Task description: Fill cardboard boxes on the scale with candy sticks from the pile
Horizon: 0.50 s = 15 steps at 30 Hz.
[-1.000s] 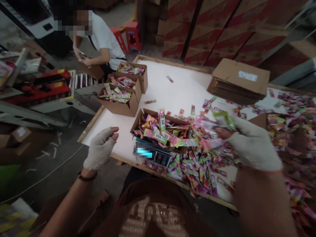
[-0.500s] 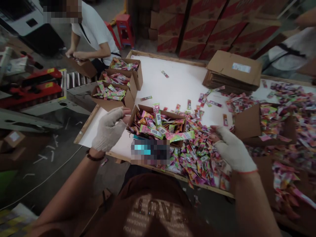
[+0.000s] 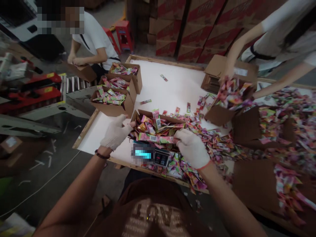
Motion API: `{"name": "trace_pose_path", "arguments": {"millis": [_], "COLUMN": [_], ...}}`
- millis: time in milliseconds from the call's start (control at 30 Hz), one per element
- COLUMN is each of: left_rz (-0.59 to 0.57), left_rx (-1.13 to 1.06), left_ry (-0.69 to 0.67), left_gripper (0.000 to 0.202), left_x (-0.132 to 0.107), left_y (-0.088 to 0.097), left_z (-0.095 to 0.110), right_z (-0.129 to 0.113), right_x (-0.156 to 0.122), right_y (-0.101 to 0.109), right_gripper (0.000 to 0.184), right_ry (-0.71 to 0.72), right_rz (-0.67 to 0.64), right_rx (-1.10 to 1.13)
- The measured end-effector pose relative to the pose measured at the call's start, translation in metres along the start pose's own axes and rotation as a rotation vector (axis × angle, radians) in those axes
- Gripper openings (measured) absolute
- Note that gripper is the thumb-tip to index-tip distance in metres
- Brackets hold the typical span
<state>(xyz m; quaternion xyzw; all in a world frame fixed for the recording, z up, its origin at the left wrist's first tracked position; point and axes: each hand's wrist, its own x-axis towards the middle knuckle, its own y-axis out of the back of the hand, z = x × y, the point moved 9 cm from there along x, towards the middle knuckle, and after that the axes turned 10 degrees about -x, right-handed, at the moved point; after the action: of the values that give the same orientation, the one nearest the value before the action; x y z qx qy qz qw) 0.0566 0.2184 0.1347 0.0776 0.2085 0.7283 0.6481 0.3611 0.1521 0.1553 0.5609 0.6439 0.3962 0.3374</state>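
A small open cardboard box (image 3: 148, 113), heaped with colourful candy packets (image 3: 158, 126), stands on a digital scale (image 3: 161, 159) at the near edge of the white table (image 3: 172, 90). My gloved left hand (image 3: 115, 132) grips the box's left end with curled fingers. At the box's right end, my gloved right hand (image 3: 192, 148) is curled against the wall and the packets there. A thick pile of loose packets (image 3: 217, 144) spreads to the right of the box.
Three filled boxes (image 3: 111, 98) stand in a row at the table's left corner. A person in white sits beyond them by a roller conveyor (image 3: 71, 84). At the right another person tips packets from a box (image 3: 219, 113). Flat cartons (image 3: 217, 67) and stacked cases (image 3: 197, 29) lie behind.
My right hand dropped the bunch of packets it held and came left to the box's right end. My left hand closed in on the left end. A person at the right came into view.
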Motion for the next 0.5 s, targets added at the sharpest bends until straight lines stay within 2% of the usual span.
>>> {"name": "trace_pose_path", "arguments": {"millis": [33,100,167,200,267,333,367,433,500], "left_rz": [-0.078,-0.216,-0.263,-0.267,-0.263,-0.248,-0.229,-0.149,-0.031], "left_rx": [0.044,0.012,-0.13,-0.199,-0.296,-0.342,-0.352,-0.338,-0.291], "left_ry": [0.057,0.217,0.392,0.459,0.524,0.549,0.551,0.549,0.538], "left_gripper": [0.023,0.014,0.012,0.013,0.018,0.023,0.025,0.028,0.029], "left_x": [0.003,0.002,-0.006,-0.01,-0.017,-0.021,-0.022,-0.017,-0.006], "left_y": [-0.012,-0.034,-0.044,-0.045,-0.036,-0.012,0.006,0.056,0.113], "left_z": [-0.011,-0.032,-0.049,-0.054,-0.062,-0.073,-0.081,-0.103,-0.13], "right_z": [-0.004,0.007,0.032,0.042,0.045,0.028,0.015,-0.026,-0.081], "right_x": [0.0,-0.002,-0.009,-0.011,-0.012,-0.01,-0.004,0.019,0.054], "right_y": [-0.001,0.006,0.008,-0.001,-0.032,-0.067,-0.081,-0.105,-0.129], "right_gripper": [0.013,0.014,0.037,0.046,0.052,0.051,0.051,0.052,0.048], "right_ry": [0.01,-0.099,-0.269,-0.318,-0.334,-0.309,-0.296,-0.193,-0.012], "right_rz": [0.02,0.122,0.158,0.09,-0.165,-0.404,-0.463,-0.484,-0.453], "right_rx": [-0.059,-0.129,-0.069,0.01,0.191,0.295,0.303,0.24,0.158]}}
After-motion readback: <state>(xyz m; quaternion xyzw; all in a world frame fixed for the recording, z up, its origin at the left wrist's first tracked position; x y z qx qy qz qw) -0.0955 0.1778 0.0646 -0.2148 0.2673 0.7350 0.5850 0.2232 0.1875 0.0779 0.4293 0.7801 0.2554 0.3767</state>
